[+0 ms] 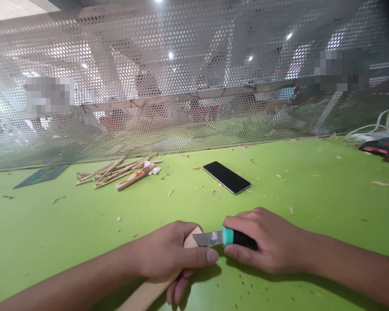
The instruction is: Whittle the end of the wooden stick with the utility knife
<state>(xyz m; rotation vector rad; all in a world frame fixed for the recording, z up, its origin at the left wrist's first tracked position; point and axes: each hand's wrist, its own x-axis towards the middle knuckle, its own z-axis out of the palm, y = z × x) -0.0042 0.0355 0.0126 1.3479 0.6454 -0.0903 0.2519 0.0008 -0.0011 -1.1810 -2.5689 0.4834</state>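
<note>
My left hand [173, 255] is wrapped round a flat strip of pale wood [145, 294], which slants from the bottom edge up to its tip near the thumb. In my right hand [262, 242] is a carving knife [227, 236] with a black handle and a turquoise collar. Its short, wide blade points left and lies over the wood's upper end, just above my left thumb. Whether the edge bites into the wood I cannot tell. Part of the handle is hidden by my right fingers and palm.
A black phone [227, 176] lies beyond my hands. Carved wooden sticks [136, 175] are piled back left, beside a dark patterned card [42, 176]. Wood shavings dot the green table [94, 229]. A perforated metal screen [181, 103] borders the back; white cables [376, 129] lie far right.
</note>
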